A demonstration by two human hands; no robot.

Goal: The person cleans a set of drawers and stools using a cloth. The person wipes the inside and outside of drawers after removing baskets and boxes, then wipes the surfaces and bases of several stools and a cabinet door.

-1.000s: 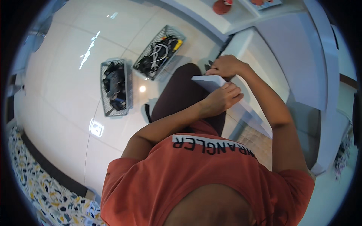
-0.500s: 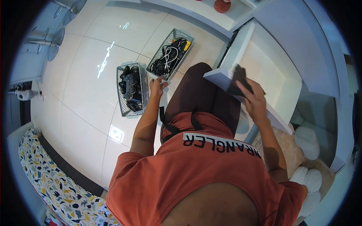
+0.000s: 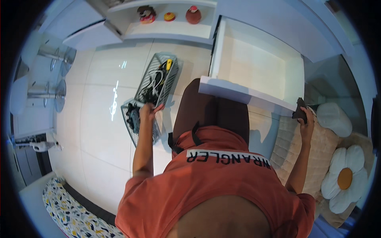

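My left hand [image 3: 148, 112] is at the near end of a grey mesh basket [image 3: 171, 81] filled with tangled cables [image 3: 156, 81]. Its fingers curl at the rim, with one digit sticking out to the right. Beside and partly behind that hand is a second grey mesh basket [image 3: 156, 133] holding dark game controllers [image 3: 133, 118]. Out to the right, my right hand [image 3: 306, 121] grips a crumpled dark cloth [image 3: 300, 109] by the front corner of a pulled-out white drawer [image 3: 226, 90]. The drawer's pale bottom shows bare.
A low white shelf [image 3: 170, 29] with small figurines runs along the back. Right of my legs lies a beige quilted mat [image 3: 291, 137] with a white flower cushion [image 3: 345, 178]. Bar stools [image 3: 59, 95] stand at far left, a patterned cushion [image 3: 75, 210] near left.
My right hand has moved right with the dark cloth, from over the drawer front to its right corner. My view has turned. The left hand stays by the baskets, now nearer the controllers.
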